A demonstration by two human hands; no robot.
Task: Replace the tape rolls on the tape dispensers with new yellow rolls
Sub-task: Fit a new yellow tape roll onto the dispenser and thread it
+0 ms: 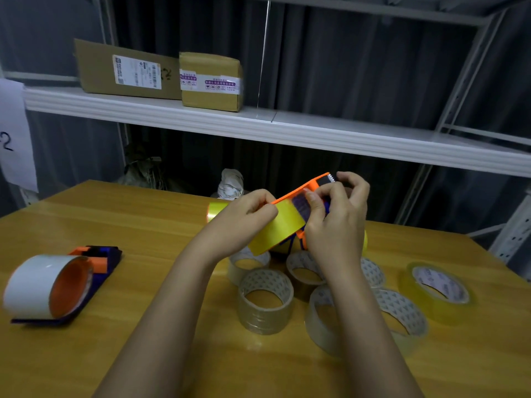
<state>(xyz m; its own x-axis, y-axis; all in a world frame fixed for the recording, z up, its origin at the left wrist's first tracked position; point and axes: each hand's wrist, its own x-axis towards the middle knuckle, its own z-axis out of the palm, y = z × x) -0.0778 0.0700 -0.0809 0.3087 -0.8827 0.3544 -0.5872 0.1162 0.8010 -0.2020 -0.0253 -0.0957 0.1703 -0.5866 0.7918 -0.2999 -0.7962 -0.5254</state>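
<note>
Yellow tape roll (275, 228) on the orange dispenser (298, 193), held in the air between my two hands above the wooden table (143, 225).

My left hand (244, 216) pinched the roll's outer face; my right hand (336, 222) curled round the dispenser frame, thumb on the tape. I judged the roll light, stiff and slippery, best gripped by its rim. A serrated blade (332, 177) sat just beyond my right fingertips. Loose clear rolls (265, 300) crowded beneath; open room lay left.
</note>
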